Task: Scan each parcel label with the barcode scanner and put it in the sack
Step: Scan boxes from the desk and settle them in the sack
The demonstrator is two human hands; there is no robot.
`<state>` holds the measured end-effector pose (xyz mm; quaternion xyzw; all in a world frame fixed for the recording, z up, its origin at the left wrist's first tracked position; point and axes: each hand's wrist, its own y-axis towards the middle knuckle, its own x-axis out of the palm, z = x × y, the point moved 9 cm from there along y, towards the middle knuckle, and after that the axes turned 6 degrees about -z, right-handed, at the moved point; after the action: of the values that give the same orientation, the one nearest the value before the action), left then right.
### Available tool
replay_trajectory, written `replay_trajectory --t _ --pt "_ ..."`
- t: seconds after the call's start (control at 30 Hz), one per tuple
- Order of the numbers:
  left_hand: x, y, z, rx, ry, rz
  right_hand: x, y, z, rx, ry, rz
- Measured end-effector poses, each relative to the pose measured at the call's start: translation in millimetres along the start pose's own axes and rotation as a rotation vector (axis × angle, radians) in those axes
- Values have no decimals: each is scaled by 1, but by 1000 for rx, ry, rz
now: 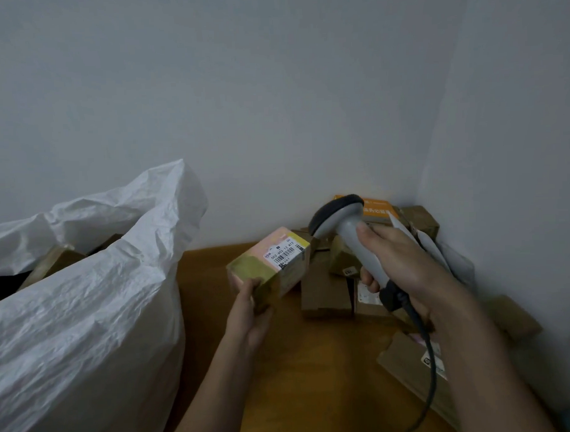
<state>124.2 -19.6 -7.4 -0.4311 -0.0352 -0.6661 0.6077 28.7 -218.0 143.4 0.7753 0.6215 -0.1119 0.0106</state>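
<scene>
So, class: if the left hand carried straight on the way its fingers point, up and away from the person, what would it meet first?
Probably nothing new: the left hand already grips the parcel, which would travel ahead of it towards the wall. Depth is unclear.

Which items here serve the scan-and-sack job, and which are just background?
In use: pink parcel in left hand; its label; barcode scanner in right hand; white sack; waiting brown parcels.
Background: wooden table; wall.
</scene>
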Motion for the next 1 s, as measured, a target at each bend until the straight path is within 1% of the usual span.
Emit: replay_trajectory --t 0.17,0.43,0.53,0.63,0.73,0.8,0.87,0.93,1.0 --pt "4 8 4 20 -34 -7 -3 -16 -30 -63 -66 -32" --pt "2 13 8 48 -33 8 -9 -32 -53 -117 -156 -36" --pt "6 11 9 63 44 -14 -10 -33 -56 -124 -108 -21" --pt "21 1 17 119 143 -76 -10 -31 -53 -119 34 36" --pt "44 -24 42 252 301 -109 -10 -27 -52 -158 209 119" --pt "59 -42 67 391 474 -103 -9 -25 -53 -196 303 180" --pt "69 -61 98 563 572 -77 -5 -22 -53 -218 357 222" --pt "68 -79 133 723 600 9 4 -17 -54 -222 386 229" --pt "56 -95 167 846 541 102 17 -14 -56 -226 400 210"
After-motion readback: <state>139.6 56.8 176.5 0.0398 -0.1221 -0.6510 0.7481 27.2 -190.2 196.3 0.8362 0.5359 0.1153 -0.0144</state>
